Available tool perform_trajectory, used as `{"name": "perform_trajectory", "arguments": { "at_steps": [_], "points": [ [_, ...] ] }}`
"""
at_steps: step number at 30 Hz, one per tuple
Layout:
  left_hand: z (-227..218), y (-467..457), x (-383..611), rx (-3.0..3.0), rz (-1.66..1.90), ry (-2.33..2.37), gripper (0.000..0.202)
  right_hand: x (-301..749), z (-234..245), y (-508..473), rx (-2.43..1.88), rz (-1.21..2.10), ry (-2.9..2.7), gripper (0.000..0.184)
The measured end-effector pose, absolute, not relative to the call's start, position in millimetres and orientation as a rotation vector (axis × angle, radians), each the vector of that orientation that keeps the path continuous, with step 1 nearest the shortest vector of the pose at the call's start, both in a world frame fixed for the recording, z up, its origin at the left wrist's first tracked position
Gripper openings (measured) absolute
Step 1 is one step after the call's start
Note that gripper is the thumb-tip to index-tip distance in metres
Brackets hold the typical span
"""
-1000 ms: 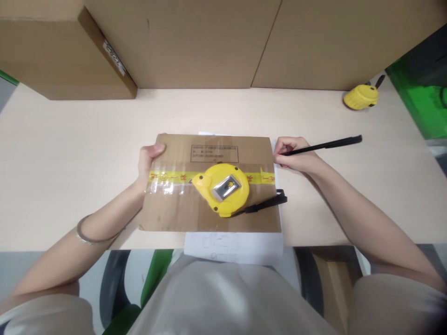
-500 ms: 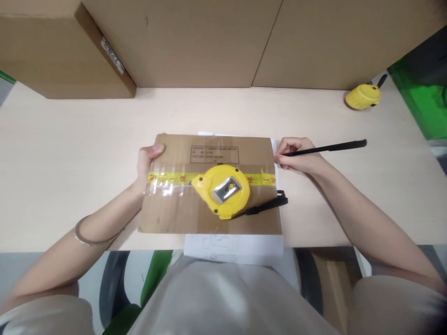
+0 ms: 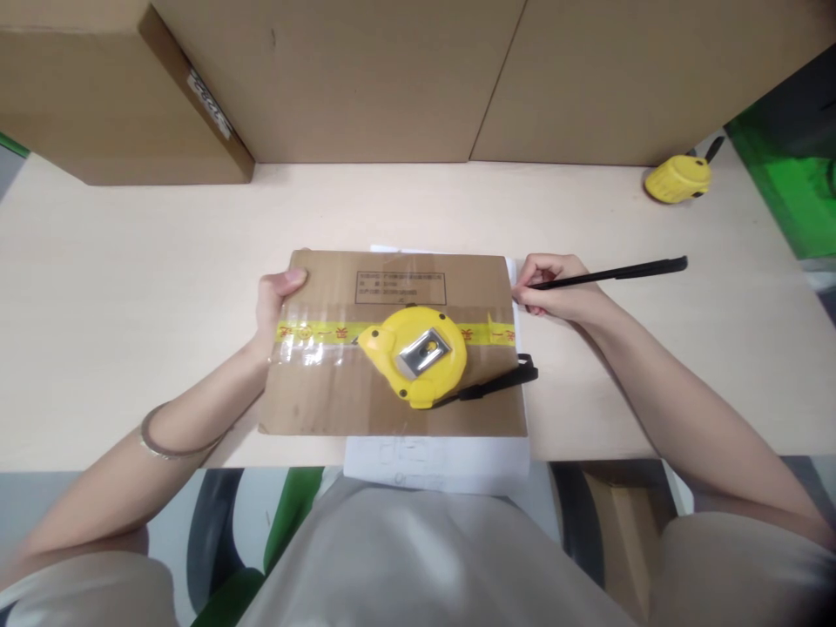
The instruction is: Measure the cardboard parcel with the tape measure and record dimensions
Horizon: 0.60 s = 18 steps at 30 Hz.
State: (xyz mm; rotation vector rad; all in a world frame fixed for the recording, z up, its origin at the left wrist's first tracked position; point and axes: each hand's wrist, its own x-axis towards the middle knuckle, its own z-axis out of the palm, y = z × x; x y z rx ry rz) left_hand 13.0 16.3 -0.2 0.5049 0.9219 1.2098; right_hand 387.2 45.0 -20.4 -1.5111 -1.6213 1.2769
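My left hand (image 3: 278,300) grips the left edge of a flat cardboard box (image 3: 320,396), thumb on top and the other fingers hidden beneath or behind it. Yellow printed tape runs across the box under clear tape. On its top lies a yellow tape measure (image 3: 450,357) with a metal clip and a black wrist strap (image 3: 500,383) that reaches past the right edge. My right hand (image 3: 555,283) is closed around a black pen (image 3: 627,272) at the box's right side; the tip is hidden. White paper (image 3: 437,466) with faint drawings sticks out from under the box.
A second yellow tape measure (image 3: 677,178) sits at the back right of the table (image 3: 131,261). Large cardboard boxes (image 3: 366,78) line the back, and another box (image 3: 78,96) stands at the far left. The paper hangs over the table's front edge.
Almost nothing differs. The pen in my right hand has tilted very slightly, its far end a little higher; box, tape measure and left hand stay in place.
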Motion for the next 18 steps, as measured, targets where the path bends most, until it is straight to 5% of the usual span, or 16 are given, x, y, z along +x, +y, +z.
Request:
{"name": "perform_trajectory", "arguments": {
  "at_steps": [10, 18],
  "points": [
    [8.4, 11.5, 17.9, 0.535, 1.067, 0.901, 0.060, 386.5, -17.5, 46.0, -1.556, 1.252, -1.670, 0.034],
    [24.8, 0.5, 29.7, 0.510, 1.046, 0.981, 0.063, 394.7, -1.6, 50.2, -1.875, 0.923, -1.946, 0.063]
  ]
}}
